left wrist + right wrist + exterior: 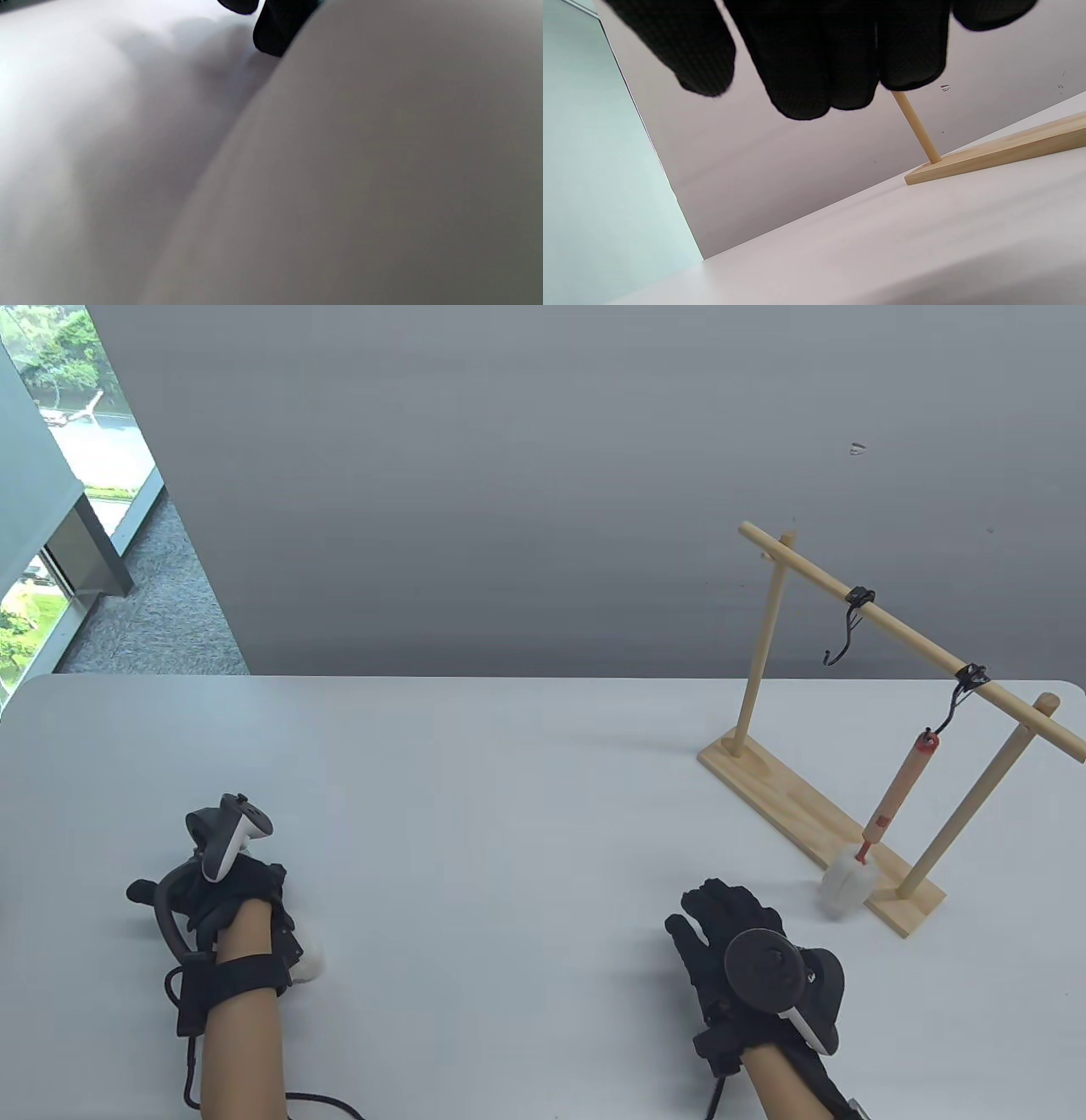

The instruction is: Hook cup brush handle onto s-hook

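The cup brush (891, 810) has a wooden handle, a red loop at its top and a white sponge head (845, 886). It hangs from the nearer black s-hook (960, 697) on the wooden rack's rail (916, 640), its sponge head low by the rack's base (806, 823). A second s-hook (851, 623) hangs empty farther along the rail. My right hand (721, 929) lies on the table left of the rack, fingers extended, holding nothing; its fingers (814, 63) hang across the right wrist view. My left hand (225, 899) rests on the table at the left, its fingers hidden.
The white table (509, 780) has a grey wall behind it and a window at the far left. The rack's base and one post (918, 127) show in the right wrist view. A black fingertip (275, 29) shows at the top of the left wrist view.
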Available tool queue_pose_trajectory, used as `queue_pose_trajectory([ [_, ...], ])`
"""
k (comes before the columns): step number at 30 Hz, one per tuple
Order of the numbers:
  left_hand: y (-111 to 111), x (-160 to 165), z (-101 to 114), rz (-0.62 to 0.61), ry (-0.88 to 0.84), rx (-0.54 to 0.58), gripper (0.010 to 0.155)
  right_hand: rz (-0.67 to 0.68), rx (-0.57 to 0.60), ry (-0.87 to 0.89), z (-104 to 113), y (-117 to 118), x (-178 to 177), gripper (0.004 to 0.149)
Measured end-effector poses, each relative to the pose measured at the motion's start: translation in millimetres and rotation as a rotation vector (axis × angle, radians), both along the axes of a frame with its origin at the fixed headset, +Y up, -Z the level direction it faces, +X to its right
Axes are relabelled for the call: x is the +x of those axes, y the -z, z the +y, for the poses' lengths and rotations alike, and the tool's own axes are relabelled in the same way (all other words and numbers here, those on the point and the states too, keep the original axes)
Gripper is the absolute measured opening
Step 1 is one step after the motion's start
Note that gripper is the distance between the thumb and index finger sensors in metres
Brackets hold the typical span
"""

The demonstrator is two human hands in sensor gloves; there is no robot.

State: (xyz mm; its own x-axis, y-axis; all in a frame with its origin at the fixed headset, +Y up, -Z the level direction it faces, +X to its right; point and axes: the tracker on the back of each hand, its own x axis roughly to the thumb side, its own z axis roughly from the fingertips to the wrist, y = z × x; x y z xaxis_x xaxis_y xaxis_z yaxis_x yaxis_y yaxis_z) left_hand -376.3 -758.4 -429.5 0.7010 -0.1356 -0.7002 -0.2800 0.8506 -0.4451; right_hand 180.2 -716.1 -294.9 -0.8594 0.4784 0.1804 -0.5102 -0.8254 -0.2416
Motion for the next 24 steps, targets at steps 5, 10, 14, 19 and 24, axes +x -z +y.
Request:
queue_pose_trajectory([
  [5,-6.4,-5.1,1.9,-0.019,-0.062,0.098,0.058,0.014,-0.003,-0.001,0.9,-0.3,-1.9,0.052],
  [10,-28.4,-2.6,8.2,0.021,-0.338,0.573,0.055,0.049,-0.022,0.045,3.2,-2.4,-10.0,0.053],
  [14,-45.9,21.2,17.4,-0.051,-0.625,0.826,0.054,0.101,-0.052,0.124,4.8,-5.9,-24.7,0.053],
  [19,-69.2,73.3,33.4,-0.172,-0.754,0.944,0.054,0.175,-0.074,0.151,8.2,-7.5,-49.1,0.053],
  [24,-90.2,131.6,41.2,-0.246,-0.882,0.960,0.054,0.257,-0.127,0.211,10.0,-1.8,-76.7,0.054],
])
